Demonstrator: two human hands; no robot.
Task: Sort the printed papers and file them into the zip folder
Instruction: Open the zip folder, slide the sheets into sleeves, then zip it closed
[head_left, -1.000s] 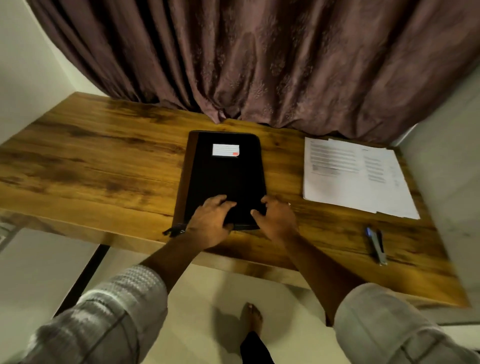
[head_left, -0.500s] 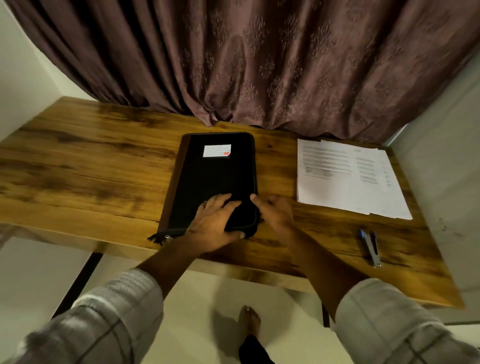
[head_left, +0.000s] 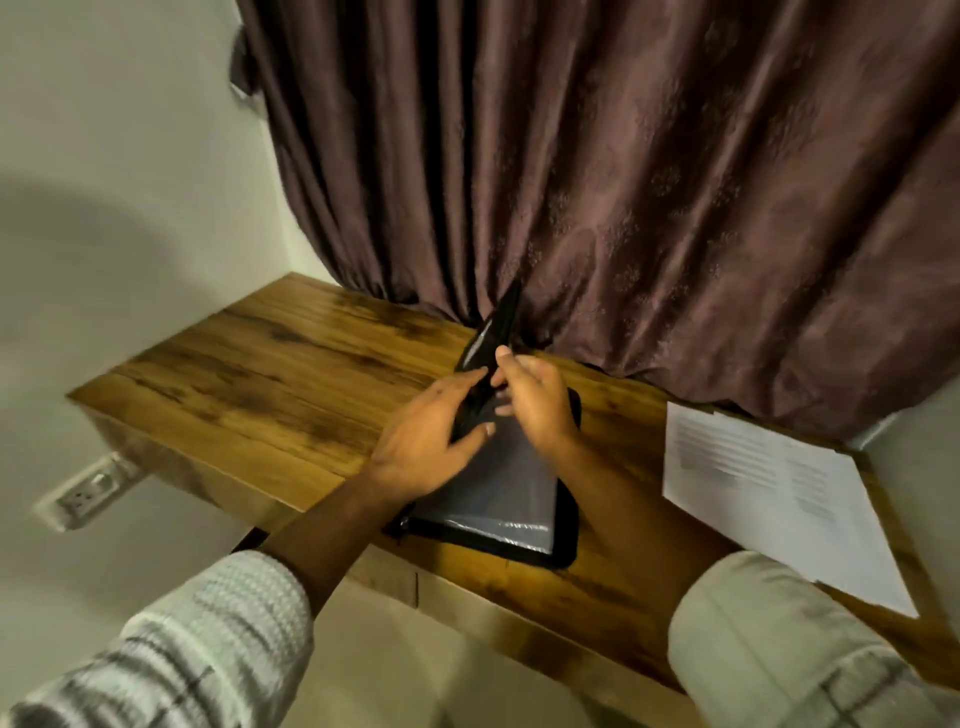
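The zip folder (head_left: 498, 499), flat and shut a second ago, is now lying open at the desk's (head_left: 270, 374) near edge, its cover (head_left: 491, 338) being raised toward twelve o'clock. The left hand (head_left: 426, 441) and right hand (head_left: 540, 405) are both pinching that cover. The printed papers (head_left: 769, 493) are waiting untouched at three o'clock, so filing can begin.

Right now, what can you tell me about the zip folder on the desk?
The zip folder is black, fabric-looking, and lies open near the front edge of the wooden desk. Its cover is raised steeply toward the curtain, with the left hand and right hand on it. Inside lies a glossy greyish clear sleeve, framed by the black zip edge. The papers lie apart, to its right.
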